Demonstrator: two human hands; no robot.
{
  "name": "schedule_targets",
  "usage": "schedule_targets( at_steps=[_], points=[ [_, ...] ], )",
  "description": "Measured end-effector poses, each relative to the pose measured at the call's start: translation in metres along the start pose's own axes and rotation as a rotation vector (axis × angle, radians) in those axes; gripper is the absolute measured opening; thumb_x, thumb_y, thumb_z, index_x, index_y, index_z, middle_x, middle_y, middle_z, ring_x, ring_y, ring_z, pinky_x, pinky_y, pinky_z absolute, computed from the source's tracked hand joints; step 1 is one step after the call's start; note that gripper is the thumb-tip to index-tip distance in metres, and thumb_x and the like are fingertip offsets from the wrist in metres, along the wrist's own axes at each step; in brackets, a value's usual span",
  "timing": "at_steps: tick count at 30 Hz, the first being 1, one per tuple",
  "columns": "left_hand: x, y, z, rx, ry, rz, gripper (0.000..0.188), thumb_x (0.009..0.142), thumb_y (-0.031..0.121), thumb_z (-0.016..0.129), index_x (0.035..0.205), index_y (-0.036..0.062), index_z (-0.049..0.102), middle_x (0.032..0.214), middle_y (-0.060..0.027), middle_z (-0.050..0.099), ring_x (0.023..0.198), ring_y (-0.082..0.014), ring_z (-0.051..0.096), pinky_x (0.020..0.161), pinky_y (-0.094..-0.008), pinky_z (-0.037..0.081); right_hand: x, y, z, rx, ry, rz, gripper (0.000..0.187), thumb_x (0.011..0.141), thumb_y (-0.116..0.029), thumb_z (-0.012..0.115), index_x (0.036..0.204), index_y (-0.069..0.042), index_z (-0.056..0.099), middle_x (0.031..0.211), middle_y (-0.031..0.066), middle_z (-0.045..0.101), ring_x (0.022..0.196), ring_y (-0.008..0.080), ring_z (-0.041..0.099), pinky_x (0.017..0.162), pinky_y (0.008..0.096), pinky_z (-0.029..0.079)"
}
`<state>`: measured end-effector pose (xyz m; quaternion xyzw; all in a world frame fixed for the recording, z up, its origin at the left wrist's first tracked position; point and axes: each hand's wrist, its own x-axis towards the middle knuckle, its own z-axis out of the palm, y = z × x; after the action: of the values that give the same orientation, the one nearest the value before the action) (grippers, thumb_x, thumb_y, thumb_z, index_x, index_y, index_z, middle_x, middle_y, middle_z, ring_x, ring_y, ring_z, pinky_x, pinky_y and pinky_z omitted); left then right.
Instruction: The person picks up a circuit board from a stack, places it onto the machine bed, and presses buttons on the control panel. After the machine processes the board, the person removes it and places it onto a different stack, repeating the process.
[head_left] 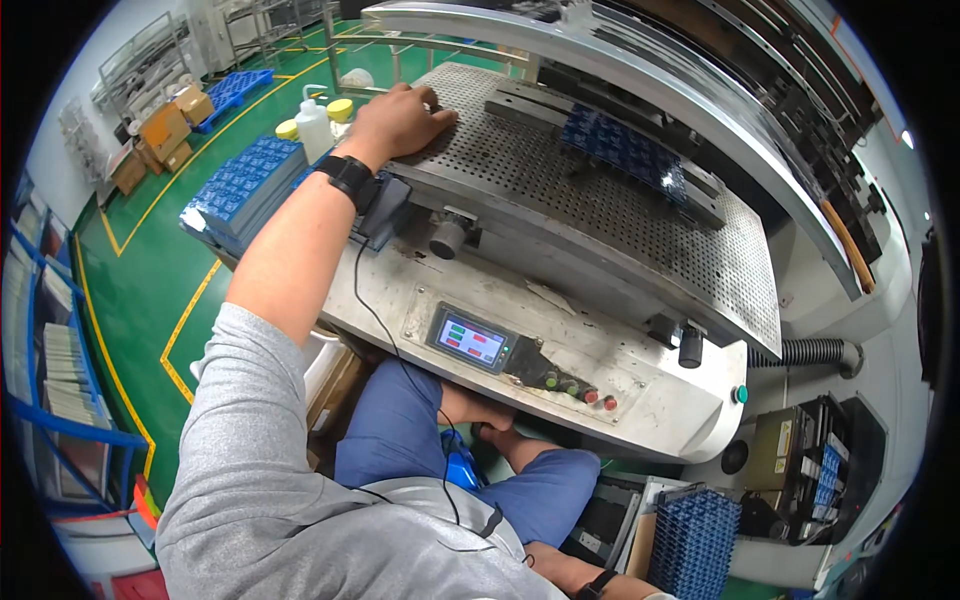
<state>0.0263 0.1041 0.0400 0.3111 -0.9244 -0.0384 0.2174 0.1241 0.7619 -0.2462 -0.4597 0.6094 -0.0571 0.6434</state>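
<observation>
My left hand (pixel 402 122) rests at the left end of a perforated metal table (pixel 480 140) on a machine. Its thumb and forefinger are apart and loosely bent, and nothing shows between them. A dark flat panel with a blue pattern (pixel 625 150) lies across metal bars (pixel 540 106) on that table, right of the hand. Beside my left wrist is a stack of blue patterned panels (pixel 245 185). My right hand (pixel 553 566) is low by my lap, at the lower edge. Its fingers are hidden.
Bottles with yellow caps (pixel 315 128) stand beyond the stack. A metal frame (pixel 640 75) spans above the table. In front are a touch screen (pixel 470 338) and push buttons (pixel 590 396). A black cable (pixel 385 325) hangs across the machine front. Blue racked panels (pixel 695 545) stand lower right.
</observation>
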Motion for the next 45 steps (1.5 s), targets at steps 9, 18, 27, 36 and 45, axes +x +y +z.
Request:
schedule_targets(
  at_steps=[9, 18, 27, 36, 45],
  points=[
    [-0.002, -0.001, 0.0, -0.066, 0.054, 0.045, 0.052, 0.099, 0.057, 0.067, 0.122, 0.0116, 0.076, 0.128, -0.0228, 0.069, 0.119, -0.0415, 0.068, 0.104, -0.0481, 0.054, -0.011, -0.02, -0.009, -0.008, 0.028, -0.025, 0.054, 0.092, -0.058, 0.064, 0.122, -0.015, 0.075, 0.114, 0.0239, 0.077, 0.107, 0.0476, 0.071, 0.087, 0.0521, 0.056],
    [-0.006, 0.003, -0.008, -0.05, 0.036, 0.039, 0.053, 0.098, 0.059, 0.066, 0.125, 0.0139, 0.076, 0.13, -0.0224, 0.069, 0.121, -0.0434, 0.068, 0.104, -0.0509, 0.054, -0.003, 0.005, -0.001, -0.029, 0.011, 0.017, 0.059, 0.093, -0.062, 0.063, 0.12, -0.011, 0.076, 0.114, 0.0245, 0.077, 0.107, 0.0465, 0.071, 0.088, 0.0504, 0.056],
    [-0.007, 0.004, -0.007, -0.033, 0.063, 0.047, 0.05, 0.099, 0.055, 0.068, 0.124, 0.0127, 0.076, 0.127, -0.0223, 0.069, 0.117, -0.0415, 0.069, 0.101, -0.0478, 0.054, 0.006, 0.009, 0.006, -0.056, 0.084, -0.143, 0.056, 0.094, -0.06, 0.065, 0.115, -0.01, 0.077, 0.112, 0.0235, 0.077, 0.106, 0.0456, 0.072, 0.088, 0.05, 0.056],
    [-0.003, 0.0, -0.003, -0.048, 0.055, 0.044, 0.051, 0.098, 0.058, 0.067, 0.122, 0.0136, 0.077, 0.13, -0.0225, 0.069, 0.119, -0.0426, 0.069, 0.104, -0.0507, 0.054, -0.003, -0.026, -0.013, -0.173, -0.02, -0.085, 0.048, 0.094, -0.053, 0.067, 0.119, -0.012, 0.075, 0.118, 0.0234, 0.076, 0.108, 0.0459, 0.071, 0.09, 0.0517, 0.056],
    [0.005, -0.01, 0.005, -0.048, 0.072, 0.101, 0.05, 0.098, 0.057, 0.068, 0.12, 0.0124, 0.077, 0.129, -0.0228, 0.07, 0.116, -0.0421, 0.07, 0.103, -0.0473, 0.055, 0.009, -0.015, 0.0, -0.209, -0.004, -0.034, 0.048, 0.095, -0.047, 0.06, 0.124, -0.012, 0.073, 0.122, 0.0225, 0.076, 0.114, 0.0467, 0.069, 0.094, 0.0531, 0.055]
  ],
)
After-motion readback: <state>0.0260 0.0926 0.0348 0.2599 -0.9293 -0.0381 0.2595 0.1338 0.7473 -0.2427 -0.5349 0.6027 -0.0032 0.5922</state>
